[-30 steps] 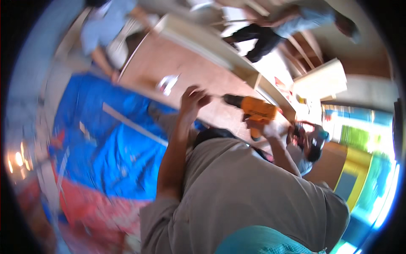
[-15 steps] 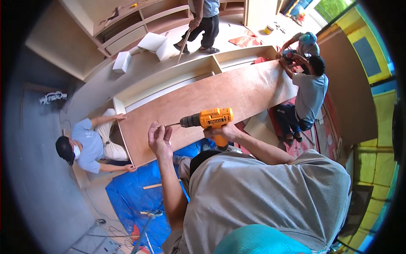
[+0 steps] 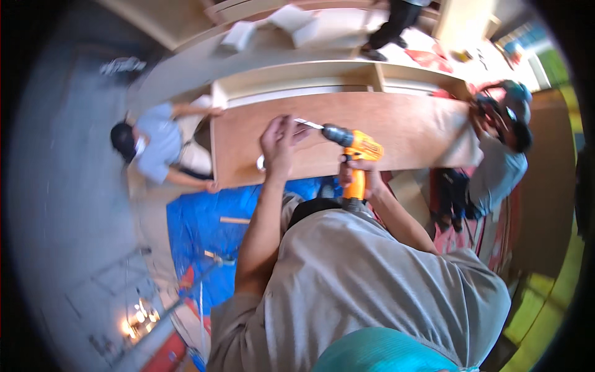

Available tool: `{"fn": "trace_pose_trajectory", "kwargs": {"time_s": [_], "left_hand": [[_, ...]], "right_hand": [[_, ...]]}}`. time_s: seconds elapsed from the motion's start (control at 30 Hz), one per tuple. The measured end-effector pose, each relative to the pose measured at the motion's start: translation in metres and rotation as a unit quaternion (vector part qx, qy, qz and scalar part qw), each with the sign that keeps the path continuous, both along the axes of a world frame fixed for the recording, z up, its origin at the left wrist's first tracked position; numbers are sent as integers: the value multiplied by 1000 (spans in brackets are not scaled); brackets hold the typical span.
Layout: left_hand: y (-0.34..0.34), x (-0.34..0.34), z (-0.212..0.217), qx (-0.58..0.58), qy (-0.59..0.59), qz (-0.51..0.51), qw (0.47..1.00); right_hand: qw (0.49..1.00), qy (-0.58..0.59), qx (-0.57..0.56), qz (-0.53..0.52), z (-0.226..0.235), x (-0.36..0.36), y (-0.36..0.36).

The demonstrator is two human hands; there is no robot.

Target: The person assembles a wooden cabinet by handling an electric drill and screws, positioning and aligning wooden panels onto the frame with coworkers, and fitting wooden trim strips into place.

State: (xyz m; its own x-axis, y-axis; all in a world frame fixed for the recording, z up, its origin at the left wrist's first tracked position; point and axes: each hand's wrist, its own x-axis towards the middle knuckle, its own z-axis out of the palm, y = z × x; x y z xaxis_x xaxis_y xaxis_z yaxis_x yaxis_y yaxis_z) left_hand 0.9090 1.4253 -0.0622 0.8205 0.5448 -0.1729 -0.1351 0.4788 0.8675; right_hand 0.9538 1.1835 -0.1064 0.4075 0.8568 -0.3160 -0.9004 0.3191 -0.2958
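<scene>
My right hand [image 3: 370, 175] grips the handle of a yellow-orange cordless drill [image 3: 365, 147]. Its black chuck and thin bit [image 3: 308, 124] point left and slightly up. My left hand [image 3: 277, 147] is raised at the bit's tip, fingers pinched together there; what lies between them is blurred and too small to name. A white, ring-like thing [image 3: 260, 163] shows beside the left hand, its kind unclear. Beyond both hands lies a large brown plywood panel [image 3: 409, 121] over a pale wooden cabinet frame [image 3: 297, 79].
A crouching person [image 3: 158, 146] holds the panel's left end. Two people [image 3: 499, 170] crouch at its right end, and another person [image 3: 393, 28] stands at the back. A blue tarp [image 3: 198, 217] with a wooden strip [image 3: 234, 220] covers floor nearby. White blocks [image 3: 238, 36] lie behind the frame.
My view has shifted, moving the panel and people across the picture. The drill now tilts with its bit angled upward, and my left hand has risen with it. Both hands stay at the drill.
</scene>
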Motion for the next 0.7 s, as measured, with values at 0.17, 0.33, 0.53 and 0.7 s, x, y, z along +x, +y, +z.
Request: {"fn": "trace_pose_trajectory", "kwargs": {"time_s": [0.17, 0.33, 0.53, 0.7], "left_hand": [[-1, -8, 30, 41, -37, -59, 997], [-7, -39, 20, 53, 17, -86, 995], [3, -131, -73, 36, 223, -62, 972], [8, -229, -136, 2, 351, -52, 935]], "right_hand": [[1000, 19, 0, 14, 6, 7, 3], [998, 33, 32, 50, 3, 8, 4], [996, 31, 46, 66, -3, 12, 1], [996, 24, 54, 63, -5, 11, 5]]}}
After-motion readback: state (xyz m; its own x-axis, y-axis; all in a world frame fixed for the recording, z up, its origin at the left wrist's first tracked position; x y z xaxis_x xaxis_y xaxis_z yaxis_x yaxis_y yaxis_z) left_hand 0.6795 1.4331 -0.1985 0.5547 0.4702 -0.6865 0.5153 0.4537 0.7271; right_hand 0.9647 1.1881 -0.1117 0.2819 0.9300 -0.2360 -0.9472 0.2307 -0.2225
